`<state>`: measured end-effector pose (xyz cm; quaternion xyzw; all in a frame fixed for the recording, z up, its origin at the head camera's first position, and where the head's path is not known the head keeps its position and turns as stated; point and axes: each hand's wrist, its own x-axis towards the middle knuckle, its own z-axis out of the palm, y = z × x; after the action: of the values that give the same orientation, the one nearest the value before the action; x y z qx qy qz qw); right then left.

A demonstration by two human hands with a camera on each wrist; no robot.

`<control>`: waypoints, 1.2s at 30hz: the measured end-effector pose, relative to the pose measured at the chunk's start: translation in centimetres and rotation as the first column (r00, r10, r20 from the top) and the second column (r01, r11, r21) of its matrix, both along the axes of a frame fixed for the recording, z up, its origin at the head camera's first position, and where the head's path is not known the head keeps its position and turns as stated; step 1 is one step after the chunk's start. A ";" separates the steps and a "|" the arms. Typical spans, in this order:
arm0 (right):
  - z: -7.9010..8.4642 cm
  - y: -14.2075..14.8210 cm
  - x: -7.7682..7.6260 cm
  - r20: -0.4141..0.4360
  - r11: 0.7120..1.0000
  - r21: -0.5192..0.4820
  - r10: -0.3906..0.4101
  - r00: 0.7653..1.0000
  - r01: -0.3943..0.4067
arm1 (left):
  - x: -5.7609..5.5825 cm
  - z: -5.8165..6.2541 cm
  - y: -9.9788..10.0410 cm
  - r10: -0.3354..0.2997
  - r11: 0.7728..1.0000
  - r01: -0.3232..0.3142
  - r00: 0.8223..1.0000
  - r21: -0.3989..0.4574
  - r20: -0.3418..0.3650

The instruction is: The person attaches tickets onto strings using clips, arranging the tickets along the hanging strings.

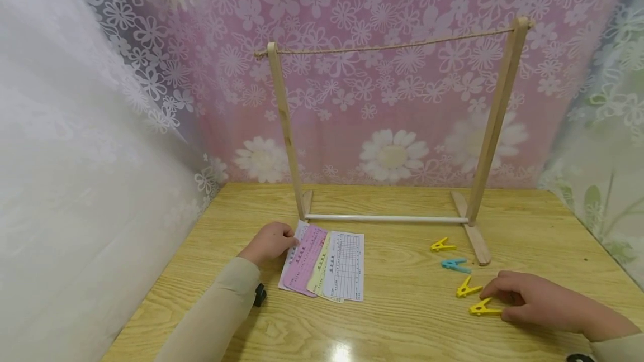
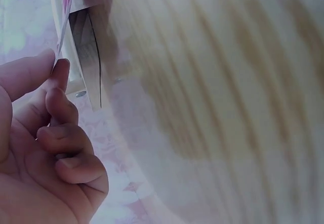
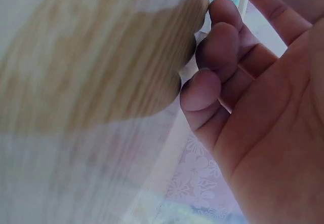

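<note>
My left hand (image 1: 271,242) pinches the edge of the leftmost pale printed slip (image 1: 287,277) between thumb and forefinger; the left wrist view shows this paper (image 2: 66,13) edge-on. Fanned over it on the table lie a pink slip (image 1: 303,264), a yellow slip (image 1: 318,280) and a white slip (image 1: 347,267) with a printed grid. At the right, thumb and forefinger of my right hand (image 1: 538,301) pinch the handle end of the nearest yellow clothespin (image 1: 482,308). Just beyond it lies another yellow clothespin (image 1: 468,288).
Farther back are a blue clothespin (image 1: 455,265) and a third yellow one (image 1: 443,245). Behind the slips stands a wooden frame (image 1: 495,122) with a rope (image 1: 392,47) between its post tops and a white bar (image 1: 387,218) low down. Flowered curtains (image 1: 342,88) enclose the wooden table (image 1: 402,323).
</note>
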<state>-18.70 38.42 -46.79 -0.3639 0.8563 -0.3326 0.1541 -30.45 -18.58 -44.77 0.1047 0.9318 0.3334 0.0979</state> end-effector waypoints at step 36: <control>3.6 -1.1 0.5 -0.101 0.953 -0.112 -0.291 0.951 0.280 | 0.5 5.2 -0.5 0.038 0.989 -0.065 0.980 -0.130 -0.198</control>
<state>-18.22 37.29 -43.21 -0.2620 0.8904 -0.3704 0.0363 -29.91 -19.11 -39.60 0.1058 0.9598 0.2600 0.0046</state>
